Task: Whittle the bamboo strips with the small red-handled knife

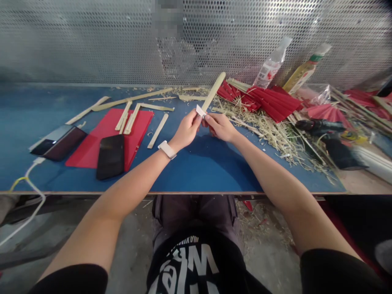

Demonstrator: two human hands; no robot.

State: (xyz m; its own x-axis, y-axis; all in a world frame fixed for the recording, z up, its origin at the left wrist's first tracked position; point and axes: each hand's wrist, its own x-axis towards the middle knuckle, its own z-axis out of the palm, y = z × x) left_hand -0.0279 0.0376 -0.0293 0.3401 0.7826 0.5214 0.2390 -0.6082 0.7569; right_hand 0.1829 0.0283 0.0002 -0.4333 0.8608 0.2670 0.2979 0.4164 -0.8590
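Observation:
Both my hands meet above the middle of the blue table. In the pinched fingers of my left hand [187, 128] is the lower end of a pale bamboo strip [214, 90], which slants up and to the right with its rounded end uppermost. Closed close beside it, my right hand [221, 126] grips a small pale blade [200, 110] that lies across the strip near my fingertips. The blade's lower part is hidden by my fingers. On the table left of my hands lies a shorter bamboo strip [158, 130].
A red folder [88, 151] bears folded bamboo pieces [132, 118] and a black phone [110, 156]. Bamboo shavings [275, 136], red folded fans [272, 102], two bottles [272, 65] and a power drill [332, 141] crowd the right. Perforated metal [107, 45] stands behind the table.

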